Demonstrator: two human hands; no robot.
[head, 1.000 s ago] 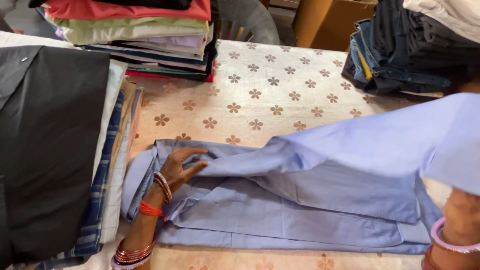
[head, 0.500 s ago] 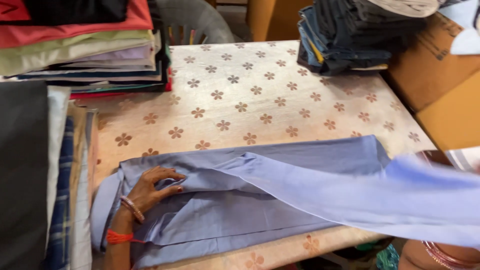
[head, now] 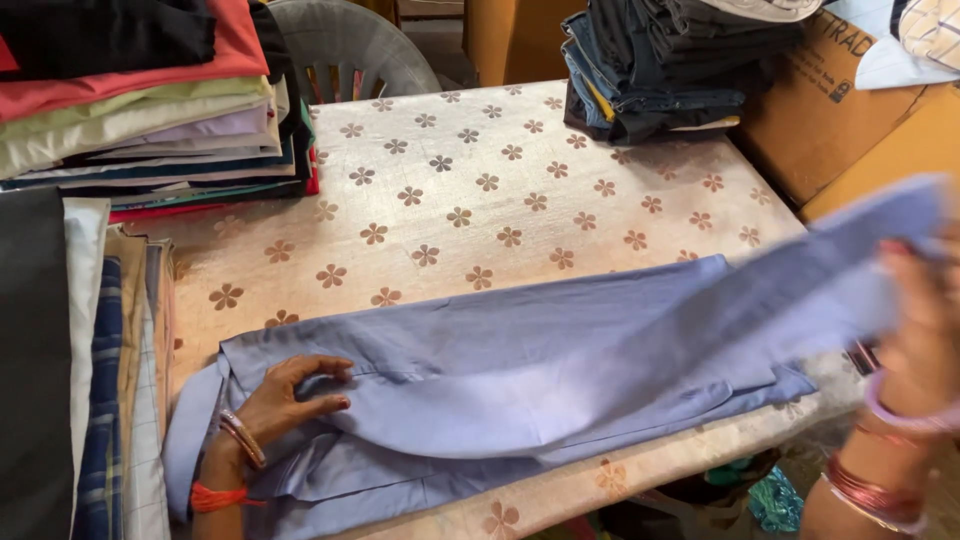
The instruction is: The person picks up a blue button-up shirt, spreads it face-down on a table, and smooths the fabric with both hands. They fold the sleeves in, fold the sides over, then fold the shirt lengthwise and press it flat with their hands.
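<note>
The pale blue shirt [head: 520, 370] lies lengthwise along the near edge of the table [head: 480, 200], partly folded, its collar end toward the near left corner and one long panel or sleeve lifted off to the right. The left hand [head: 290, 395] rests flat on the shirt near the collar end, fingers spread fairly wide and pressing the cloth down; it grips nothing. The right hand [head: 915, 320] is off the shirt's right end, raised above the table edge and blurred with motion; it seems to have the lifted strip of blue cloth pinched, though the blur hides exactly how the fingers close.

To do this fold well, as I judge it, the left palm should pin the body of the shirt so it cannot slide while the right draws the raised strip taut and lays it straight along the shirt's length, edges matched; the soft bulge in the middle of the shirt wants smoothing before the layer comes down.

Beyond the shirt, the flower-patterned table surface is bare in its middle. Left of the shirt sits a pile of folded cloth [head: 80, 380] in dark, white and checked layers; behind that, at the far left of the shirt, a taller stack of folded garments [head: 150, 110] in red, green and pale tones. Far right of the shirt stands a dark stack of folded clothes [head: 650, 70], with cardboard boxes [head: 860, 110] beside it, and a grey plastic chair [head: 345, 45] behind the table
</note>
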